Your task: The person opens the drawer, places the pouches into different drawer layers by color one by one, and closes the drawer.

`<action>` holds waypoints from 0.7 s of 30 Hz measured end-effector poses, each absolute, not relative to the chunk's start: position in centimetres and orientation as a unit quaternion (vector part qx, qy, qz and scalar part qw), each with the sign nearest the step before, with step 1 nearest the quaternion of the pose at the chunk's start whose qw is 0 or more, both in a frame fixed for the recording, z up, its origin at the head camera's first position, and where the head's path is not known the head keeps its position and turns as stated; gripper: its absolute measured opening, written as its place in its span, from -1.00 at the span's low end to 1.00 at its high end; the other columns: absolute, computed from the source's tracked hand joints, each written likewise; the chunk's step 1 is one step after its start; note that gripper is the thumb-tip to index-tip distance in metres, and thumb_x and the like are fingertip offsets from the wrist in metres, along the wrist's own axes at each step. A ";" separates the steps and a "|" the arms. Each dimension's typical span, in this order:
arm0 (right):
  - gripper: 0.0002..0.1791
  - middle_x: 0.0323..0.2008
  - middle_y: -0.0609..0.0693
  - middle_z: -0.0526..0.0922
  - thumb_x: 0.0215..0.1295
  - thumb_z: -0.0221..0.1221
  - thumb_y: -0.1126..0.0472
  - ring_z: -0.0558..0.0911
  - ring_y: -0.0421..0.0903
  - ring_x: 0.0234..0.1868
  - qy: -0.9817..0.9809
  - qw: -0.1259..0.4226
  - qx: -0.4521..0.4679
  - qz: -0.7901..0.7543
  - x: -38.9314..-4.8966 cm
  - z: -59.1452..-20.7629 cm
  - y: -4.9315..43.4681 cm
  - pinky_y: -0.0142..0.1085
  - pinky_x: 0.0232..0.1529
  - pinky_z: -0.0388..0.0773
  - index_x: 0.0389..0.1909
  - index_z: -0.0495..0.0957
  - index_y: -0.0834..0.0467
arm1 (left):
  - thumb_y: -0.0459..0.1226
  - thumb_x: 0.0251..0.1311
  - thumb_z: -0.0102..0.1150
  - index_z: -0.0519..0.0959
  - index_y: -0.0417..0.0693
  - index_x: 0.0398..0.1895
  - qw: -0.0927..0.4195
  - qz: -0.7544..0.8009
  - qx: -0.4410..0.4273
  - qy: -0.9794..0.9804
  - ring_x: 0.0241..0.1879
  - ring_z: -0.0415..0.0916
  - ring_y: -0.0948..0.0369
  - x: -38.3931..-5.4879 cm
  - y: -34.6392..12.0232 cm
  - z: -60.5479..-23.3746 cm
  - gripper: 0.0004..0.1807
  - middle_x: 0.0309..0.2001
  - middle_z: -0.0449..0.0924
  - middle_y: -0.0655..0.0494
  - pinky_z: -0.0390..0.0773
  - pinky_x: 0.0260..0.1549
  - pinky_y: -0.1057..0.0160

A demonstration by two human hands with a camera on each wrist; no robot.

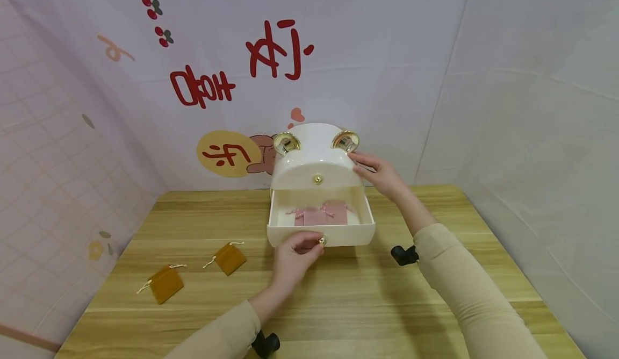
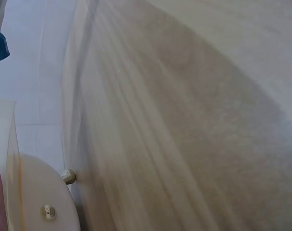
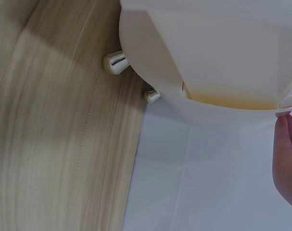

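Note:
A white box (image 1: 314, 157) with two gold ear-like ornaments and a small upper knob stands at the back of the table. Its lower drawer (image 1: 350, 234) is pulled out toward me. My left hand (image 1: 294, 257) pinches the gold knob (image 1: 322, 239) on the drawer front between thumb and fingers. Inside the drawer lie pink drawstring pouches (image 1: 314, 218), partly overlapping. My right hand (image 1: 379, 175) touches the box's upper right side with its fingers extended; the right wrist view shows its fingertips against the white shell (image 3: 155, 57).
Two mustard-yellow drawstring pouches (image 1: 165, 285) lie on the wooden table (image 1: 338, 305), left of the drawer. Short gold feet (image 3: 116, 62) hold the box off the tabletop. A printed cloth (image 1: 377, 52) hangs close behind the box, with more cloth at both sides.

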State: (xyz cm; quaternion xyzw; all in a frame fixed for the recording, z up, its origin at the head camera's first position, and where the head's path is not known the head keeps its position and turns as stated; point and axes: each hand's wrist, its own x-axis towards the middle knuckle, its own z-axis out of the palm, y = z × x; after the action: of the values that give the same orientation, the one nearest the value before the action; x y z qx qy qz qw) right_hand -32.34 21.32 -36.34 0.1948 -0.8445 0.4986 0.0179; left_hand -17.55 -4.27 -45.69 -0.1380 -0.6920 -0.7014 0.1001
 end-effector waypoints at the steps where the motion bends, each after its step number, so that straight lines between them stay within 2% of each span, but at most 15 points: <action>1: -0.48 0.46 -0.04 0.27 0.45 0.16 0.03 0.17 0.05 0.47 -0.844 0.018 0.195 0.499 -32.3 -36.4 21.3 0.09 0.38 0.20 0.39 0.43 -0.01 | -0.50 0.07 0.40 0.73 -0.23 -0.17 0.097 -0.702 -0.135 -0.692 -0.33 0.68 0.11 -17.8 -4.2 -45.7 -0.77 -0.27 0.71 -0.13 0.68 -0.28 0.27; 6: -0.48 0.46 -0.03 0.27 0.45 0.16 0.03 0.17 0.05 0.47 -0.843 0.017 0.195 0.501 -32.4 -36.4 21.4 0.09 0.37 0.21 0.39 0.42 0.00 | -0.54 0.06 0.39 0.72 -0.27 -0.17 0.087 -0.710 -0.121 -0.688 -0.32 0.68 0.12 -18.8 -3.7 -45.3 -0.77 -0.26 0.70 -0.16 0.67 -0.28 0.28; 13: -0.48 0.46 -0.03 0.27 0.46 0.15 0.03 0.18 0.05 0.47 -0.842 0.017 0.197 0.501 -32.3 -36.4 21.4 0.10 0.35 0.24 0.39 0.42 0.00 | -0.54 0.04 0.40 0.72 -0.29 -0.20 0.103 -0.720 -0.117 -0.676 -0.34 0.67 0.19 -20.9 -3.4 -45.7 -0.78 -0.27 0.70 -0.15 0.68 -0.30 0.27; 18: -0.48 0.46 -0.05 0.25 0.46 0.15 0.02 0.17 0.05 0.47 -0.841 0.013 0.199 0.502 -32.3 -36.4 21.3 0.11 0.35 0.23 0.40 0.41 -0.01 | -0.60 0.03 0.37 0.70 -0.38 -0.19 0.096 -0.745 -0.098 -0.653 -0.36 0.66 0.21 -22.3 -3.2 -45.8 -0.76 -0.25 0.69 -0.25 0.68 -0.31 0.28; 21: -0.47 0.47 -0.04 0.23 0.47 0.14 0.03 0.15 0.05 0.48 -0.839 0.009 0.202 0.505 -32.4 -36.5 21.4 0.11 0.36 0.22 0.41 0.40 0.01 | -0.63 0.03 0.33 0.67 -0.46 -0.19 0.091 -0.749 -0.095 -0.650 -0.35 0.67 0.13 -22.9 -3.1 -45.6 -0.77 -0.23 0.67 -0.32 0.68 -0.32 0.28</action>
State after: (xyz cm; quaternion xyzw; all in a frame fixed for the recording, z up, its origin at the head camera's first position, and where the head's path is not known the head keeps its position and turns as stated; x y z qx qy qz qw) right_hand -32.36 21.38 -36.47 0.2023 -0.8393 0.5046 0.0093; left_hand -22.91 -3.12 -45.55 -0.0948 -0.6498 -0.7486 0.0914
